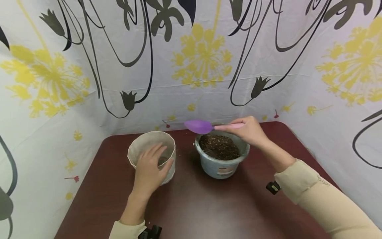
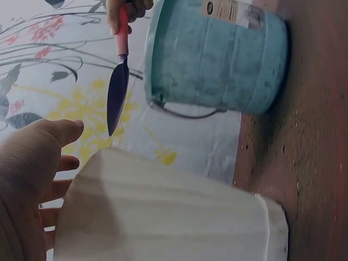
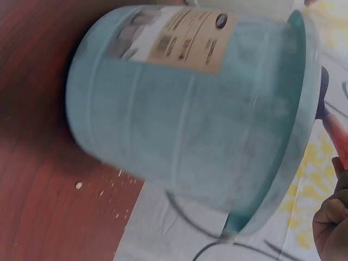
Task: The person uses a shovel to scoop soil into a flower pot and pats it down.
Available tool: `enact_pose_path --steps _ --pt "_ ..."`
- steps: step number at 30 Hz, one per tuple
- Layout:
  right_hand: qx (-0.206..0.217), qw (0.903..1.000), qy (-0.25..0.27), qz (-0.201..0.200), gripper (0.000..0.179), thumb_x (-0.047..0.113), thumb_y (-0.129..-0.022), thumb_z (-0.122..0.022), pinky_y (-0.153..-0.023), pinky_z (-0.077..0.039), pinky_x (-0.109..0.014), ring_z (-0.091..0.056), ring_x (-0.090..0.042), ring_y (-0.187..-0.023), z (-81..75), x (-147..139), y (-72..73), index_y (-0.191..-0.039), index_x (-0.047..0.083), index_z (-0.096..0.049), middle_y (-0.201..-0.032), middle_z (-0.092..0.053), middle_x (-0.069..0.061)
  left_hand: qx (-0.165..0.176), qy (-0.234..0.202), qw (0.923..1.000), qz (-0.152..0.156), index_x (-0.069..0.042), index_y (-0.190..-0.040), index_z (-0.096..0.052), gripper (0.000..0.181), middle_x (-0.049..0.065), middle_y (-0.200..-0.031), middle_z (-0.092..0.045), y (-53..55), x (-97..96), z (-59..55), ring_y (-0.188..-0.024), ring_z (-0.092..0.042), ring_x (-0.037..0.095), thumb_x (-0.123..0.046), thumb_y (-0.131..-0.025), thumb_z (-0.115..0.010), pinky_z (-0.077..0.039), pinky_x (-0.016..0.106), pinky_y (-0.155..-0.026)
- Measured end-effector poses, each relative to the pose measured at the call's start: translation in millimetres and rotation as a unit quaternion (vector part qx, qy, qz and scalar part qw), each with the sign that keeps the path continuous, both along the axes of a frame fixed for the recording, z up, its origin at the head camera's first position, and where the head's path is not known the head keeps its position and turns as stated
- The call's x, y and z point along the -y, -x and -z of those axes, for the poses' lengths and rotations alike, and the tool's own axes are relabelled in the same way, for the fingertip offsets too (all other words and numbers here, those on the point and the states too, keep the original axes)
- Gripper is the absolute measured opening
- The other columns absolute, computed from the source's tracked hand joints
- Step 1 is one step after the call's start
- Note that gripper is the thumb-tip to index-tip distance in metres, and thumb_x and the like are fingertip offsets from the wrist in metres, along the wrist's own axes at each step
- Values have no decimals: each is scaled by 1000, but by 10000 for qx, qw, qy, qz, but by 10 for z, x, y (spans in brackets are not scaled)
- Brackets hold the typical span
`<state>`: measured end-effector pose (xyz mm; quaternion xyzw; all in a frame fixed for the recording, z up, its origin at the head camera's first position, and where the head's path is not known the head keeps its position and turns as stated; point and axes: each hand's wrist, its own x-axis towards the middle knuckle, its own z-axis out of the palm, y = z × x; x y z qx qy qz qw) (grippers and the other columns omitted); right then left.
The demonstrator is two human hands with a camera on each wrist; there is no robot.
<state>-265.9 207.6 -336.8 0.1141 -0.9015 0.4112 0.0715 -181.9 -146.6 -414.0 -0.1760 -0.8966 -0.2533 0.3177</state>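
Note:
My right hand [image 1: 250, 132] grips the pink handle of a garden trowel [image 1: 199, 127] with a purple blade. The blade points left, raised over the far left rim of a blue-grey bucket [image 1: 216, 170]. Dark soil [image 1: 219, 146] fills much of that bucket. To its left stands a white pot [image 1: 138, 146] with a wavy rim; a little dark material shows inside. My left hand [image 1: 149, 169] is at the pot's near rim, fingers loosely spread. In the left wrist view, the thumb stands apart from the pot [image 2: 163, 212] and the fingers are partly hidden behind its rim.
Both containers stand toward the back of a dark red table [image 1: 203, 205]. Patterned cloth [image 1: 194, 99] hangs close behind and at both sides. The bucket's wire handle [image 2: 190, 115] hangs down its side. Soil crumbs [image 3: 79, 185] lie on the table by the bucket.

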Motion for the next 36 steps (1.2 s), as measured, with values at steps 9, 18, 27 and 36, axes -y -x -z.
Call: enact_pose_path --steps 9,18,27,36 --pt "95 9996 29 246 36 58 -75 -84 -51 -43 -28 -49 -10 -63 22 -344 -76 -92 26 -85 -76 -74 -7 141 168 9995 231 -4 -123 -71 43 13 -133 -65 108 -299 -74 -127 -57 34 -32 -91 -75 -40 52 -111" --pt "-41 9973 -682 260 33 61 -76 -82 -43 -30 -28 -29 -7 -52 -44 -493 -156 -85 30 -84 -62 -66 2 743 519 9935 683 -1 -132 -66 49 15 -142 -58 181 -785 -105 -133 -53 33 -39 -100 -62 -39 50 -114" --pt "-533 9835 -1646 -527 17 32 -85 -83 -46 -39 -28 -44 -9 -47 -60 -241 -158 -82 16 -84 -55 -64 6 1421 465 9870 586 -1 -136 -63 58 13 -145 -56 220 -953 25 -131 -56 34 -46 -99 -62 -43 45 -111" --pt "-605 9497 -3070 122 23 43 -81 -84 -42 -41 -35 -56 -18 -49 -151 -56 -387 -68 25 -80 -59 -66 7 1037 443 9927 439 -1 -129 -68 54 12 -139 -62 241 -986 40 -124 -61 32 -45 -97 -66 -47 46 -107"
